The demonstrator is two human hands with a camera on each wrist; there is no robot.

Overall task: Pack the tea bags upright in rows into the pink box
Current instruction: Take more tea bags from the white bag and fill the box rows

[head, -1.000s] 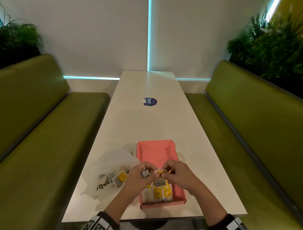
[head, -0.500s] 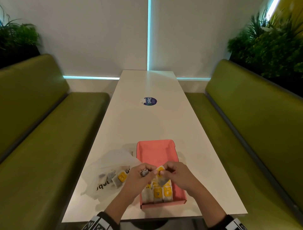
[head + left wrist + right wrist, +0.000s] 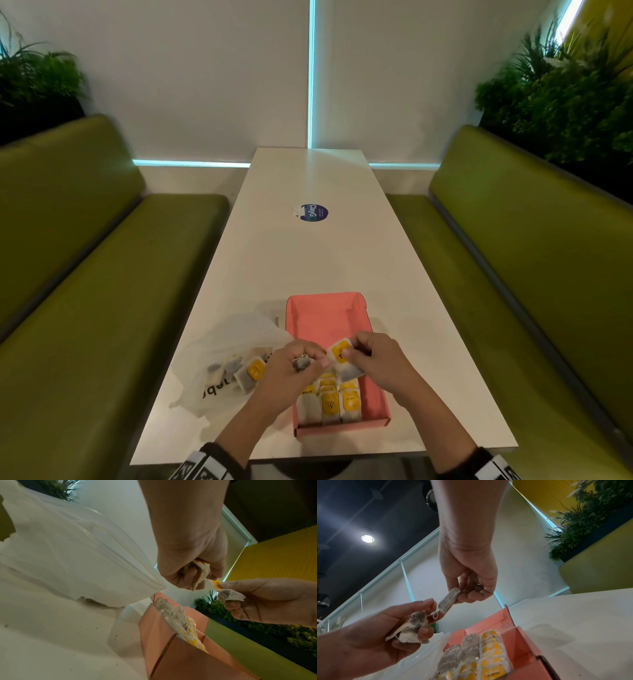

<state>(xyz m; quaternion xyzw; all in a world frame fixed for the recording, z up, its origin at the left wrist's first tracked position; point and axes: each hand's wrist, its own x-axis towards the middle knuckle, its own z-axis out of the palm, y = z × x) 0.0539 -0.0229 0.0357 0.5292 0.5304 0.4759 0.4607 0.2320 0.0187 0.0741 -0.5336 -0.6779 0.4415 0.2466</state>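
Two hands are working just above the near half of the pink box (image 3: 327, 317), which is sitting on the white table (image 3: 308, 260). The right hand (image 3: 378, 365) is pinching a single tea bag (image 3: 344, 363) by its yellow tag end between thumb and fingertips, with the pouch hanging down and tilted over the packed bags. The left hand (image 3: 294, 371) is curling its fingers around a small crumpled bunch of tea bags (image 3: 410, 628), and a loop of white string (image 3: 435, 614) is dangling between that bunch and the bag in the right hand, so the strings are looking tangled, though I cannot tell exactly how.

Three rows of packed tea bags (image 3: 330, 401) are standing upright against the near wall of the box, yellow tags showing on the middle and right rows; the far half of the box is lying bare. More loose tea bags (image 3: 245, 373) are waiting inside the translucent plastic bag (image 3: 233, 346) just left of the box.

Judging by this, the step in hand is separating one bag from the held bunch before placing it. The next move is calling for freeing the string without tearing the tag off, then turning the pouch upright and sliding it in behind the last bag of a row, tag up, while keeping the standing bags from toppling into the bare far half.
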